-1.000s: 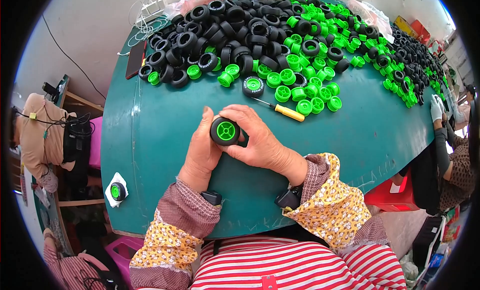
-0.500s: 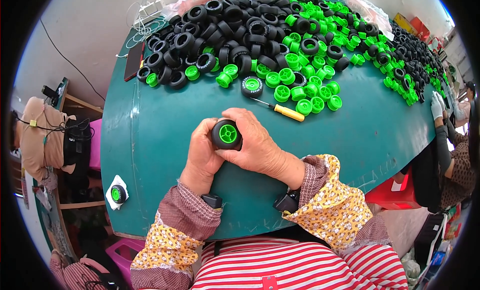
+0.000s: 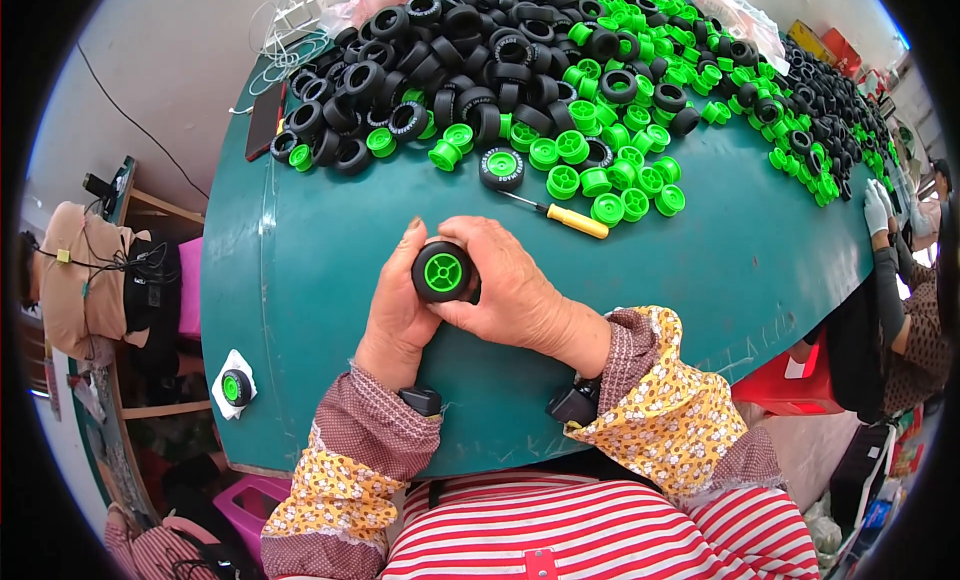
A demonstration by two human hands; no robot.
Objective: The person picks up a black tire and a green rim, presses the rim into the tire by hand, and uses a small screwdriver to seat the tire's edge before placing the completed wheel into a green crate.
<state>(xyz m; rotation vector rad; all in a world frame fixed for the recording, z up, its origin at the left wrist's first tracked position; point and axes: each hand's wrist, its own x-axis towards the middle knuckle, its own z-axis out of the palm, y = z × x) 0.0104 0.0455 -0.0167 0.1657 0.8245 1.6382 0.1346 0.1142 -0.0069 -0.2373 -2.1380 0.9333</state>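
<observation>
Green-hubbed wheel (image 3: 443,272) shifted left, gripped by right hand (image 3: 512,292) and, apparently, left hand (image 3: 393,312)

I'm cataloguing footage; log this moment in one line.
left grip, right grip: both holding wheel | wheel: green hub inside black tyre | yellow-handled screwdriver: lying on table

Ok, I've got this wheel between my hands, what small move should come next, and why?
I'd probably turn the wheel over to check its far side. The black tire surrounds the green hub on the face toward you, but the other face is hidden. Your right hand curls around it, your left hand against it, so turning looks easy.
</observation>
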